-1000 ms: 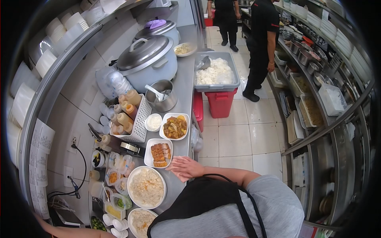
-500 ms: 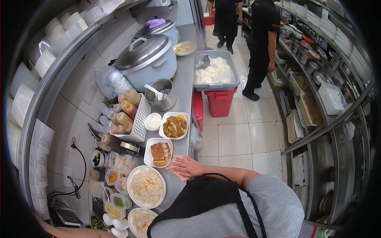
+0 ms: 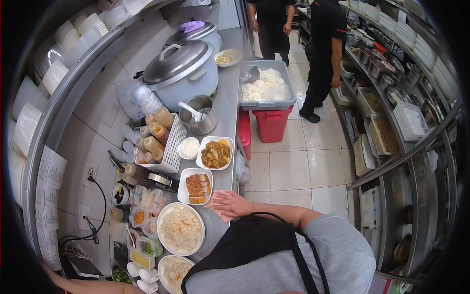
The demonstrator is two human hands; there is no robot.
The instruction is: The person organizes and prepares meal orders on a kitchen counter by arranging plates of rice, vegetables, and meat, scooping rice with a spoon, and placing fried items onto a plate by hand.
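Observation:
My right hand (image 3: 229,203) lies at the counter's front edge, fingers stretched out flat over a folded pinkish cloth (image 3: 223,215). Just beyond its fingertips stands a square white dish of sliced crispy pork (image 3: 198,187). Beside the hand, toward the bottom of the view, is a round white bowl of fried rice (image 3: 180,229). A second rice bowl (image 3: 175,275) is partly hidden by my apron. My left forearm (image 3: 93,285) reaches across the bottom left; its hand is outside the visible picture.
A bowl of stew (image 3: 215,153), a small bowl of white rice (image 3: 188,148), a metal pot (image 3: 198,116) and a rice cooker (image 3: 181,73) line the counter. Sauce bottles fill a white basket (image 3: 169,157). Two people stand in the aisle near a tub of rice (image 3: 267,105).
The farther person in the aisle has come closer. My right hand stays in place on the cloth, and the dishes have not moved on the counter.

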